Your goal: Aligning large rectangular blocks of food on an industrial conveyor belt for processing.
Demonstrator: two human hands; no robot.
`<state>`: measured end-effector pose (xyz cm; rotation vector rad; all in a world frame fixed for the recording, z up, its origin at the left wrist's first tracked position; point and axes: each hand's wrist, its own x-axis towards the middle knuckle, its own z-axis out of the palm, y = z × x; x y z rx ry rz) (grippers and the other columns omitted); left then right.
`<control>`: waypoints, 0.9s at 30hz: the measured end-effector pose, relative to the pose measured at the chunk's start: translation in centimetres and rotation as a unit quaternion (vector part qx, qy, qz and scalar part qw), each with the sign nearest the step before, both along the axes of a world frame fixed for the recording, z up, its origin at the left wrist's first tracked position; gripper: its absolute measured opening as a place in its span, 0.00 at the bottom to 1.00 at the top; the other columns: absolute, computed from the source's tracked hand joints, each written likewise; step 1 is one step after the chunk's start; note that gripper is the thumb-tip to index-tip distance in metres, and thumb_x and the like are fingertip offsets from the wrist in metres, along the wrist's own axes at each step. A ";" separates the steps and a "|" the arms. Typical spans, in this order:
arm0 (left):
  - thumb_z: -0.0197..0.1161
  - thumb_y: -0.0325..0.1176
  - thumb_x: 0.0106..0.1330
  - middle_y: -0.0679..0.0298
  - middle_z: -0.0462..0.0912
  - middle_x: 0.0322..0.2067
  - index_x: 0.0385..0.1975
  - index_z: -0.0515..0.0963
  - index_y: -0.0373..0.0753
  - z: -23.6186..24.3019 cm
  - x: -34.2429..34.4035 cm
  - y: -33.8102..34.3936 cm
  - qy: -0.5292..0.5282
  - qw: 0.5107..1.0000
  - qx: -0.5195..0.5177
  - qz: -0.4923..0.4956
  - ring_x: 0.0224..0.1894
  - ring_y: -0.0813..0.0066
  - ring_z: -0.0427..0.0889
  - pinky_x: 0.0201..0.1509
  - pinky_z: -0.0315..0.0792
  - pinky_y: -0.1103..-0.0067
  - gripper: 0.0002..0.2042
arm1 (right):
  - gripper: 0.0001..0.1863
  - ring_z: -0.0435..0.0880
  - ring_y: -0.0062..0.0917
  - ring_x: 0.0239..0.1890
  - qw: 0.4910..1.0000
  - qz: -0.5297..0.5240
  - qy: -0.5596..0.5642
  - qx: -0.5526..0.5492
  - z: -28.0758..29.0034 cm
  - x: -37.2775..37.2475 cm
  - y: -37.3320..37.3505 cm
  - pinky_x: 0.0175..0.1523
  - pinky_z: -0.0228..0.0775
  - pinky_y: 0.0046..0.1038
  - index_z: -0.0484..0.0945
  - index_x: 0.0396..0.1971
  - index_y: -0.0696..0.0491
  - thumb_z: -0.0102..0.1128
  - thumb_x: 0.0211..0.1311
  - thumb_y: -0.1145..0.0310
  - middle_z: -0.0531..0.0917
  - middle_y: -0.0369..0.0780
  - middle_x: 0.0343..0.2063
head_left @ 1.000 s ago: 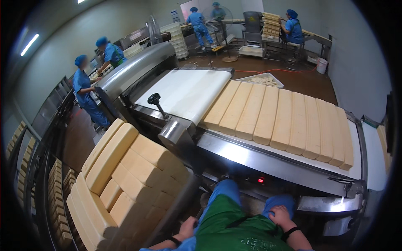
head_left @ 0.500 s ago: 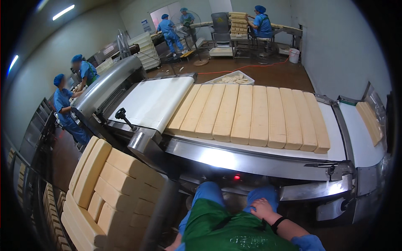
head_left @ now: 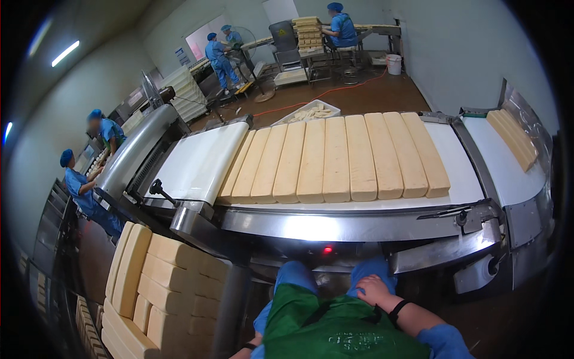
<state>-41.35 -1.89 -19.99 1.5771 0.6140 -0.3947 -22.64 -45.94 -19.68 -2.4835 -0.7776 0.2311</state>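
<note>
My right hand (head_left: pixel 373 290) rests on my right knee, its fingers laid over the blue trouser cloth and holding nothing. Of my left arm, only the wrist (head_left: pixel 248 346) with a black band shows at the lower edge; the fingers are hidden. In front of me, several long cream-coloured blocks (head_left: pixel 335 158) lie side by side across a white conveyor belt (head_left: pixel 463 164). Neither hand touches them. To their left, a raised white belt (head_left: pixel 194 161) runs up to a rounded metal machine cover (head_left: pixel 137 143).
At lower left stands a stack of similar blocks (head_left: pixel 161 275). More blocks (head_left: pixel 513 140) lie at far right. A metal rail (head_left: pixel 311 224) edges the conveyor near my knees. Behind it sits a white crate (head_left: pixel 311 112) of pale pieces. Several co-workers in blue stand or sit farther off.
The row of blocks has shifted slightly left along the belt, leaving more bare belt at its right end. My view has turned and tilted a little. My right hand stays on the knee.
</note>
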 end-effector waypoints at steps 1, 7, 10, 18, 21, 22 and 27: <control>0.70 0.32 0.65 0.66 0.81 0.39 0.44 0.77 0.38 0.0 -0.3 0.2 0.000 1.000 0.003 0.002 0.43 0.81 0.79 0.48 0.75 0.77 0.12 | 0.16 0.81 0.34 0.57 1.000 -0.001 0.001 0.002 0.0 0.0 0.1 0.70 0.61 0.43 0.87 0.40 0.50 0.62 0.59 0.56 0.87 0.39 0.47; 0.71 0.32 0.64 0.67 0.81 0.39 0.45 0.76 0.39 -0.6 -5.0 2.0 0.022 0.999 -0.004 0.042 0.44 0.81 0.79 0.49 0.75 0.77 0.13 | 0.16 0.82 0.34 0.56 1.000 -0.008 -0.010 -0.013 0.0 -0.2 0.1 0.70 0.62 0.42 0.87 0.39 0.50 0.62 0.58 0.57 0.88 0.40 0.45; 0.71 0.32 0.64 0.67 0.81 0.40 0.46 0.76 0.39 -0.9 -8.1 2.9 0.039 0.997 -0.004 0.067 0.44 0.82 0.79 0.49 0.75 0.78 0.14 | 0.15 0.82 0.34 0.55 1.000 -0.007 -0.002 -0.016 -0.1 0.0 0.2 0.69 0.63 0.42 0.88 0.38 0.50 0.63 0.57 0.57 0.88 0.39 0.44; 0.72 0.32 0.64 0.68 0.81 0.41 0.47 0.76 0.39 -2.0 -14.5 4.8 0.051 0.992 -0.025 0.111 0.45 0.83 0.79 0.50 0.75 0.78 0.15 | 0.17 0.82 0.34 0.55 0.999 -0.009 0.000 -0.038 0.4 0.1 0.9 0.69 0.61 0.41 0.88 0.38 0.49 0.62 0.57 0.54 0.88 0.40 0.43; 0.72 0.32 0.64 0.68 0.81 0.41 0.47 0.76 0.39 -2.9 -14.9 5.5 0.046 0.991 -0.049 0.115 0.45 0.83 0.78 0.51 0.75 0.78 0.16 | 0.17 0.82 0.34 0.54 0.999 -0.010 0.002 -0.043 0.7 0.1 0.8 0.69 0.61 0.41 0.88 0.38 0.49 0.62 0.57 0.55 0.88 0.40 0.43; 0.72 0.31 0.64 0.68 0.81 0.41 0.47 0.76 0.39 -3.0 -14.8 5.6 0.042 0.990 -0.064 0.116 0.45 0.83 0.78 0.51 0.75 0.79 0.16 | 0.17 0.82 0.34 0.54 0.999 -0.010 0.003 -0.044 0.7 0.1 0.8 0.69 0.61 0.41 0.88 0.38 0.49 0.62 0.56 0.55 0.88 0.41 0.43; 0.74 0.30 0.61 0.68 0.80 0.43 0.51 0.73 0.40 -0.6 -14.3 5.2 0.038 0.999 -0.028 0.026 0.47 0.81 0.78 0.55 0.74 0.79 0.20 | 0.15 0.82 0.36 0.53 0.999 -0.017 -0.003 -0.037 0.6 0.0 0.5 0.69 0.62 0.44 0.87 0.37 0.50 0.63 0.55 0.57 0.87 0.41 0.42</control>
